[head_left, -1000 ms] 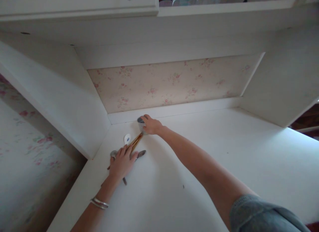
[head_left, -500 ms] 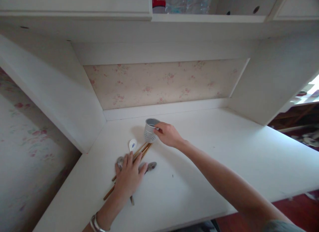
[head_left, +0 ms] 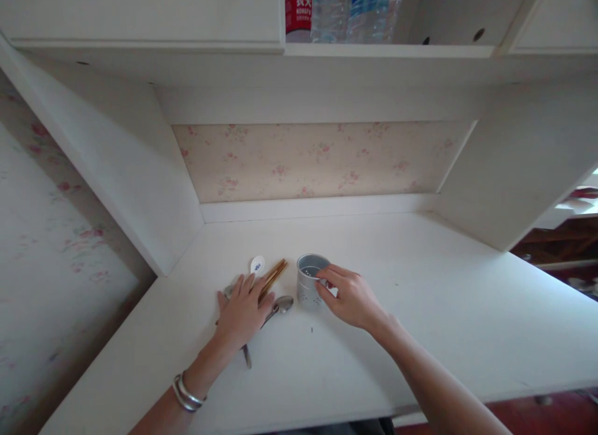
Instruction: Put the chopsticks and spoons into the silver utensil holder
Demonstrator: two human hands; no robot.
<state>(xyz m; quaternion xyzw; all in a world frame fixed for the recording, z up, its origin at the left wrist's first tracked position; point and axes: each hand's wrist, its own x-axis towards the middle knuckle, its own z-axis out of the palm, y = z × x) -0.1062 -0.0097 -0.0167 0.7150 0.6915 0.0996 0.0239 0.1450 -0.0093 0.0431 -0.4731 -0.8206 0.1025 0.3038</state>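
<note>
My right hand (head_left: 352, 298) pinches the rim of a grey utensil holder (head_left: 306, 291) with small holes in its wall, which stands upright just right of the utensils. Its inside shows no utensils. My left hand (head_left: 242, 316) lies flat with fingers spread over a loose bunch of cutlery. From under it stick out wooden chopsticks (head_left: 275, 277), a white spoon (head_left: 256, 265) with a blue mark, and a metal spoon (head_left: 283, 305). Another metal spoon (head_left: 228, 291) is mostly covered by the fingers, and a metal handle (head_left: 247, 358) pokes out below the palm.
The white desktop (head_left: 420, 323) runs between two side panels, with a low ledge (head_left: 317, 207) at the back. An overhead cabinet (head_left: 144, 17) hangs above, with plastic bottles (head_left: 331, 14) and a red package (head_left: 298, 11) in its open section. A tiny dark speck (head_left: 312, 329) lies on the desktop.
The holder has come toward me and to the right in my right hand, away from the chopstick tips, and now stands more upright. My left hand stays on the cutlery. The view has tilted slightly.
</note>
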